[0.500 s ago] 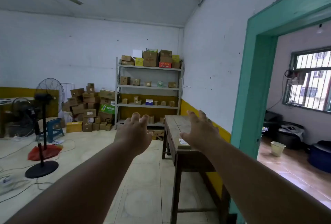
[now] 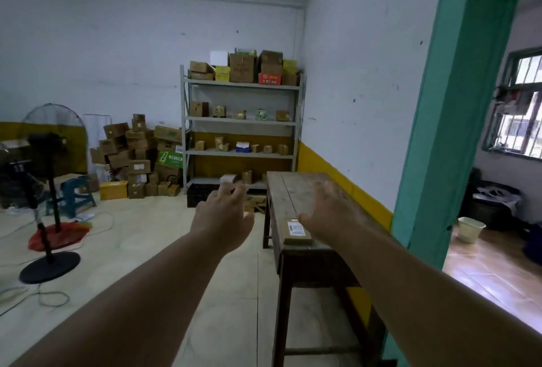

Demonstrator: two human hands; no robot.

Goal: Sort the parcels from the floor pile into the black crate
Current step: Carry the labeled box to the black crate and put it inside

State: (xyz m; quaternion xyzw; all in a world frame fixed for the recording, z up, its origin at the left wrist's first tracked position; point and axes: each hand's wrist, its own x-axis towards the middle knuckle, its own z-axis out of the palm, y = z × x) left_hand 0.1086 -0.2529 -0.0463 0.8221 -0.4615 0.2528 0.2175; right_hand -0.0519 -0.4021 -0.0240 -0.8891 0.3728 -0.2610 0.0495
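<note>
Now | left hand (image 2: pixel 224 221) empty | right hand (image 2: pixel 327 215) empty | both outstretched

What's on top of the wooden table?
One flat brown parcel with a white label lies at the near end of the table. The right hand hovers open over the top, covering part of it, so anything beneath the hand can't be seen.

Both hands (image 2: pixel 224 220) now lower
</note>
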